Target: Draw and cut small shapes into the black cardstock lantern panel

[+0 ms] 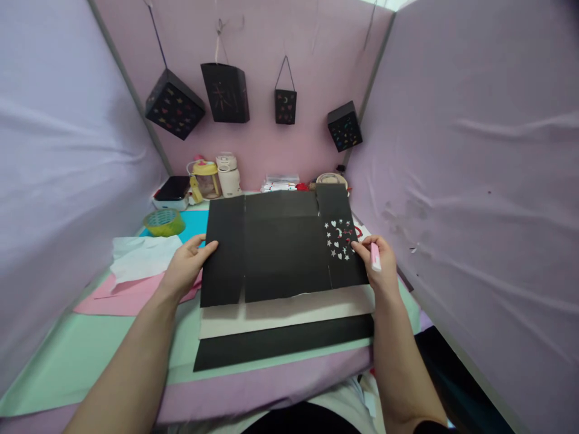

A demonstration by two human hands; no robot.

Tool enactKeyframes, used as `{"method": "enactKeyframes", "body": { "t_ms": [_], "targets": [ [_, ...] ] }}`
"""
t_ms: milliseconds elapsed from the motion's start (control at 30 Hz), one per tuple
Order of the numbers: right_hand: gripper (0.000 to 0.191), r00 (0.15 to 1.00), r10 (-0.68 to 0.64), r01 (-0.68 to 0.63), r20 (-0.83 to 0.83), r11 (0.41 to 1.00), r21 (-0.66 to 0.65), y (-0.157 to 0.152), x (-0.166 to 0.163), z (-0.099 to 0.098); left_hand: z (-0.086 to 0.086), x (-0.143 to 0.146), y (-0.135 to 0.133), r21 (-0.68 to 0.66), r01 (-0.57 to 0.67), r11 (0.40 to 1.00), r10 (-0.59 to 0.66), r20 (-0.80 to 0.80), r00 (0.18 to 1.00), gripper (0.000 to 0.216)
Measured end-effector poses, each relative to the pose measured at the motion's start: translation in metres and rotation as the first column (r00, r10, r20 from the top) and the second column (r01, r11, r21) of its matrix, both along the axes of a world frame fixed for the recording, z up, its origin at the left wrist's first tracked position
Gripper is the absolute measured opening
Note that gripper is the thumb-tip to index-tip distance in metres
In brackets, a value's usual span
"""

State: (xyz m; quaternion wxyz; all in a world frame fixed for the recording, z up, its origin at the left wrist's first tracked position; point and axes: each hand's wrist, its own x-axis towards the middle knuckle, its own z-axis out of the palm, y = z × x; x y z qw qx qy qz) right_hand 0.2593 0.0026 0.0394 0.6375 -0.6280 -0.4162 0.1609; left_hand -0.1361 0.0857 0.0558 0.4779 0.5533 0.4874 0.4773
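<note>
A large sheet of black card (283, 256) is held up in front of me, scored with fold lines and slit at some edges. Small stars, hearts and a moon are cut through its right panel. My left hand (187, 265) pinches the left edge, thumb on the front. My right hand (380, 259) pinches the right edge and also keeps a slim pink-and-white tool (375, 257) in its fingers; the tool's exact kind is unclear. Under the card lie a white sheet (280, 316) and another black sheet (284, 342) on the table.
Green tape roll (163, 223), white paper (145, 256) and pink sheets (129, 295) lie left. A yellow-lidded cup (207, 181) and white bottle (228, 176) stand behind. Black lanterns (175, 103) hang above; purple cloth walls (474, 150) enclose the table (90, 343).
</note>
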Motion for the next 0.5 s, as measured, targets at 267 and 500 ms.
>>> {"method": "enactKeyframes", "body": {
  "t_ms": [267,500],
  "targets": [
    [0.036,0.967,0.101,-0.034,0.234,0.961,-0.274,0.005,0.01,-0.015,0.004,0.007,-0.007,-0.239,0.02,0.971,-0.037,-0.064,0.997,0.041],
    [0.043,0.984,0.125,-0.09,0.127,0.964,-0.251,0.011,0.003,-0.003,0.012,0.001,-0.002,-0.267,-0.028,0.963,0.022,-0.028,0.999,0.038]
  ]
}}
